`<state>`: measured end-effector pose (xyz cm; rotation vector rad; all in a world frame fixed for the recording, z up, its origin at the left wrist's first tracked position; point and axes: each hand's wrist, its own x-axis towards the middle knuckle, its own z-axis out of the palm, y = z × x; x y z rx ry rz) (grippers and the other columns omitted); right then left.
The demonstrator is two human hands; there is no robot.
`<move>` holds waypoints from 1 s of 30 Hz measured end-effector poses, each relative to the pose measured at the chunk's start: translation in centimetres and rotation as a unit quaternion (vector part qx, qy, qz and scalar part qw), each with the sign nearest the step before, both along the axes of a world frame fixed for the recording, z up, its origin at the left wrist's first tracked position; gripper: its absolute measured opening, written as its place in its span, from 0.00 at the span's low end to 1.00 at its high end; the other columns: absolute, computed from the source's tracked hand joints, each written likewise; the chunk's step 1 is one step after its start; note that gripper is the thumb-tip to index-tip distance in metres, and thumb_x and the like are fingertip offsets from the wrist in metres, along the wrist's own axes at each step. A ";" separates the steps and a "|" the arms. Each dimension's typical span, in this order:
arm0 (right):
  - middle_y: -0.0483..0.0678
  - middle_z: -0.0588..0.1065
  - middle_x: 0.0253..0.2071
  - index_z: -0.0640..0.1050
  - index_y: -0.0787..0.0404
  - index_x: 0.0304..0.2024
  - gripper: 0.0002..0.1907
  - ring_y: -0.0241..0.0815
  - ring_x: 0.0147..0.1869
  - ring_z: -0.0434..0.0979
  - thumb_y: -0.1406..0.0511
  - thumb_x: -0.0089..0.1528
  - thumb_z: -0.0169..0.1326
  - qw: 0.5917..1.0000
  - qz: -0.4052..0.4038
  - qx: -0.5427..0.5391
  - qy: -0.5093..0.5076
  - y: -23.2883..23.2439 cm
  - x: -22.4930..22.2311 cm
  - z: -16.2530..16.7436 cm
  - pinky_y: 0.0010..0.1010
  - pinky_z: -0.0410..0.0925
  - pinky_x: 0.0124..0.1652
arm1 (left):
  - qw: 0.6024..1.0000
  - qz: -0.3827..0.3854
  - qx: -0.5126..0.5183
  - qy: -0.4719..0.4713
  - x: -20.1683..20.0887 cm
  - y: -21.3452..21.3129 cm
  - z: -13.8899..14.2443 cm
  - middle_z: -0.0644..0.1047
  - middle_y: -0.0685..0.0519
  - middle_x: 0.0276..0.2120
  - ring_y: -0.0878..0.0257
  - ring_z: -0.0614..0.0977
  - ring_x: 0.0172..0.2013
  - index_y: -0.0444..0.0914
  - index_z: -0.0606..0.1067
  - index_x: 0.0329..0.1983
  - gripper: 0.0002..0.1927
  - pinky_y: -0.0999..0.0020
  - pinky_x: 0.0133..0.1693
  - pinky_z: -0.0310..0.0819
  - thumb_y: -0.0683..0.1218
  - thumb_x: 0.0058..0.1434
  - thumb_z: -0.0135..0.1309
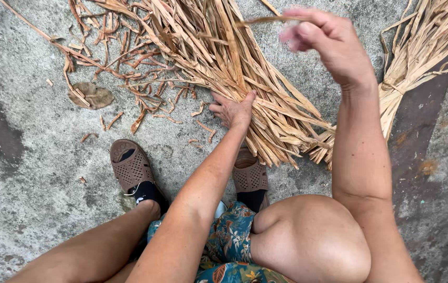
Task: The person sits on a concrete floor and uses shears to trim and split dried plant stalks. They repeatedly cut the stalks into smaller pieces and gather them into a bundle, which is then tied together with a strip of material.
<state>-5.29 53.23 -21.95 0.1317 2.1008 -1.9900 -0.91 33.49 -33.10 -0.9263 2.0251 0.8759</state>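
A thick bundle of dry tan leaf strips [224, 57] lies on the concrete ground in front of me, fanning from the top middle down to the right. My left hand [233, 109] presses on the bundle's lower left edge, fingers wrapped into the strips. My right hand [328, 42] is raised above the bundle, fingers closed on a single thin strip [266, 21] that runs off to the left. The hand is slightly blurred.
A second bundle of strips [417, 52] lies at the right edge. Broken scraps [129, 57] and a round dry leaf [92, 96] litter the ground at upper left. My feet in brown perforated shoes [132, 167] stand just below the main bundle.
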 end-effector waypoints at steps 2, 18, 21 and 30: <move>0.49 0.77 0.57 0.70 0.61 0.71 0.20 0.36 0.54 0.80 0.63 0.78 0.51 0.997 -0.028 -0.065 0.014 0.1 -0.1 -2.3 0.27 0.74 0.54 | 1.000 0.000 0.006 0.011 0.2 -0.2 0.0 0.55 0.42 0.59 0.42 0.62 0.64 0.45 0.34 0.78 0.74 0.34 0.62 0.58 0.64 0.41 0.73; 0.56 0.70 0.49 0.75 0.62 0.50 0.19 0.49 0.43 0.76 0.67 0.59 0.65 0.860 -0.145 0.486 -0.054 -5.9 -6.3 -10.3 0.45 0.71 0.42 | 0.998 -0.055 0.026 0.023 0.2 -1.3 0.1 0.57 0.41 0.56 0.42 0.67 0.58 0.41 0.34 0.77 0.74 0.45 0.55 0.71 0.68 0.42 0.70; 0.52 0.73 0.48 0.76 0.59 0.42 0.11 0.49 0.46 0.76 0.63 0.64 0.64 0.853 -0.126 0.496 -0.105 -5.6 -6.6 -10.1 0.48 0.70 0.47 | 0.998 -0.050 0.022 0.011 0.0 -1.1 0.1 0.56 0.41 0.56 0.43 0.68 0.58 0.40 0.34 0.76 0.74 0.47 0.54 0.74 0.69 0.42 0.70; 0.47 0.80 0.33 0.80 0.63 0.39 0.05 0.35 0.35 0.78 0.71 0.61 0.64 0.894 -0.220 0.384 -0.061 4.0 6.4 -11.4 0.26 0.70 0.36 | 0.997 -0.053 0.048 0.016 1.1 -1.4 -1.3 0.56 0.39 0.59 0.39 0.66 0.62 0.39 0.35 0.76 0.76 0.43 0.60 0.67 0.70 0.38 0.70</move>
